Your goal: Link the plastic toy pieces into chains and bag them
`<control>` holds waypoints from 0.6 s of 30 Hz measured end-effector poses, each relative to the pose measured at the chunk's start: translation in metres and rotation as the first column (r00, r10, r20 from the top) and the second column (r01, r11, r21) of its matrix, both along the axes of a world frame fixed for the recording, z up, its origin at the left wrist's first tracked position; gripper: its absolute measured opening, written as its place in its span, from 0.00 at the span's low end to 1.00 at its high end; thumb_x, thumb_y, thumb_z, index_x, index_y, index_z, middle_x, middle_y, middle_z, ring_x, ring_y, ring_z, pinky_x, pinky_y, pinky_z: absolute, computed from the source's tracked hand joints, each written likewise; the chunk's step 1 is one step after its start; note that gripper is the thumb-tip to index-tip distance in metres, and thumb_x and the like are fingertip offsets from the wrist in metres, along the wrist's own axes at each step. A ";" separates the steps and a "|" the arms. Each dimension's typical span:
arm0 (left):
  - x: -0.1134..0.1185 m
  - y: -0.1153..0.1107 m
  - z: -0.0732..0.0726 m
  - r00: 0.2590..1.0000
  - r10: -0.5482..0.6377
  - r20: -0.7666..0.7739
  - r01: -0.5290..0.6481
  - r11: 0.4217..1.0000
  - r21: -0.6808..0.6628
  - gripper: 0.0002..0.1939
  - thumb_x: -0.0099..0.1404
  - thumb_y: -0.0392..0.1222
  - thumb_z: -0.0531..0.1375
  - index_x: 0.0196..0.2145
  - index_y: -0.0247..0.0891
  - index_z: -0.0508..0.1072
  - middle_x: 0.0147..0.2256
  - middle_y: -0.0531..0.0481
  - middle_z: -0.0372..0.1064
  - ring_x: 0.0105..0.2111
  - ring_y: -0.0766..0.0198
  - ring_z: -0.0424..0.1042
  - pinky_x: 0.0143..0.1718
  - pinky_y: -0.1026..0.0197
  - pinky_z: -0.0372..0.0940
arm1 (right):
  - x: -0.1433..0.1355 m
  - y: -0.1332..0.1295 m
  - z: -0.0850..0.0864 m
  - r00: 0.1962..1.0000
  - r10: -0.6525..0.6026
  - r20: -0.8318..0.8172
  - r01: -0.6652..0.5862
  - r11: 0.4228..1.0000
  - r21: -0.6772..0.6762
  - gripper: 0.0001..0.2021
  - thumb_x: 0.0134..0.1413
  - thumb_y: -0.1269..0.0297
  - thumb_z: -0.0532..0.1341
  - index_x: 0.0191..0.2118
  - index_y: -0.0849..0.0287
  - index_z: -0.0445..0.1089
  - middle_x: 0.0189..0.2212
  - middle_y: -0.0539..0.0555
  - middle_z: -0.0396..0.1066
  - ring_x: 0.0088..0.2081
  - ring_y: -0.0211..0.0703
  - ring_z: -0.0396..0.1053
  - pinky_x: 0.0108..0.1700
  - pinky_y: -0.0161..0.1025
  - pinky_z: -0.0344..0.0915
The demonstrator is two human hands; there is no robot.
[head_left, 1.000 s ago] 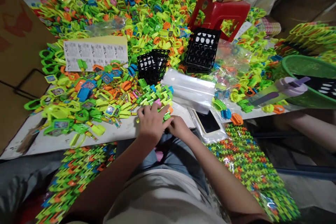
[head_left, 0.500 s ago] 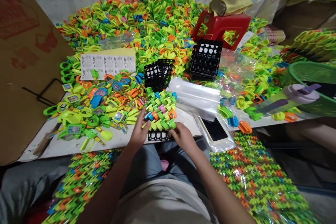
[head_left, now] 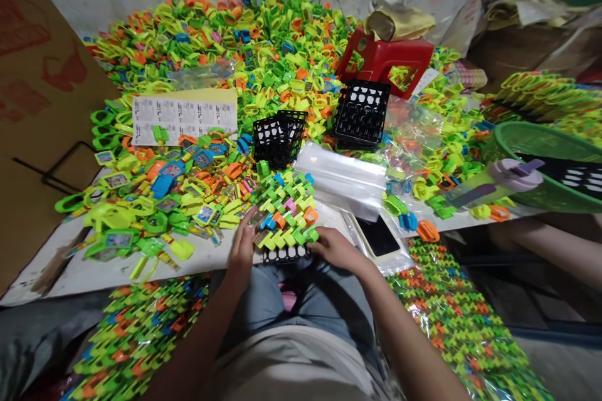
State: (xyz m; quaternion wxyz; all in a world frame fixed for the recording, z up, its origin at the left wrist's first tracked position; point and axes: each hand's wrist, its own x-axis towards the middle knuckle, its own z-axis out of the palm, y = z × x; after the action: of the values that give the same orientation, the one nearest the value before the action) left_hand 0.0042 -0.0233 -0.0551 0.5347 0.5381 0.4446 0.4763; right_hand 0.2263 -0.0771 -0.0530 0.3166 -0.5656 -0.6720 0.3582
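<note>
In front of me at the table edge is a black plastic grid tray (head_left: 286,255), filled with rows of small toy watches (head_left: 288,213) in yellow, green, orange, blue and pink. My left hand (head_left: 242,247) grips its left side, the fingers lying along the edge. At the near right corner, my right hand (head_left: 336,247) is closed on the tray, its fingertips partly hidden by the watches. Clear plastic bags (head_left: 341,175) lie just beyond the tray. A loose heap of toy watches (head_left: 164,200) spreads to its left.
Black grid trays (head_left: 360,116) are stacked before a red stool (head_left: 388,59). A sticker sheet (head_left: 185,116) lies on the big watch pile. A phone (head_left: 376,235), a drink bottle (head_left: 498,182) and a green basket (head_left: 545,138) are rightward. A cardboard box (head_left: 42,106) stands left.
The filled tray sits slightly lower in view, and my left thumb no longer shows on top of the watches. My right hand stays at the near right corner. The view has shifted slightly.
</note>
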 end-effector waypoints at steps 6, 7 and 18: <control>-0.007 0.017 -0.026 0.994 -0.087 -0.067 0.082 0.994 -0.075 0.27 0.51 0.56 0.62 0.43 0.34 0.69 0.42 0.41 0.74 0.45 0.54 0.73 0.47 0.55 0.67 | 0.005 0.012 -0.007 0.950 -0.248 -0.191 0.253 0.967 0.006 0.13 0.50 0.64 0.57 0.41 0.61 0.71 0.35 0.54 0.74 0.32 0.42 0.69 0.38 0.38 0.66; -0.007 0.022 -0.028 0.992 -0.099 -0.081 0.094 0.994 -0.063 0.26 0.49 0.55 0.64 0.41 0.34 0.70 0.40 0.42 0.75 0.43 0.55 0.74 0.47 0.55 0.68 | 0.003 0.017 -0.007 0.956 -0.200 -0.216 0.209 0.978 0.018 0.13 0.50 0.64 0.57 0.41 0.61 0.71 0.35 0.54 0.74 0.33 0.42 0.70 0.39 0.39 0.67; -0.007 0.032 -0.039 0.940 -0.166 -0.297 0.193 0.979 0.062 0.20 0.50 0.43 0.63 0.42 0.38 0.70 0.41 0.47 0.75 0.44 0.55 0.73 0.47 0.57 0.68 | -0.006 0.019 -0.027 0.953 -0.303 -0.002 0.301 0.948 0.101 0.10 0.47 0.68 0.57 0.29 0.62 0.76 0.22 0.50 0.74 0.29 0.47 0.72 0.31 0.34 0.64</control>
State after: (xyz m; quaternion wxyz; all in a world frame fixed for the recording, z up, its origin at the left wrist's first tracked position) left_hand -0.0029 0.0083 -0.0937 0.4801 0.6641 0.4452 0.3610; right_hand 0.2202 -0.0586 -0.0804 0.3910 -0.6475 -0.5968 0.2677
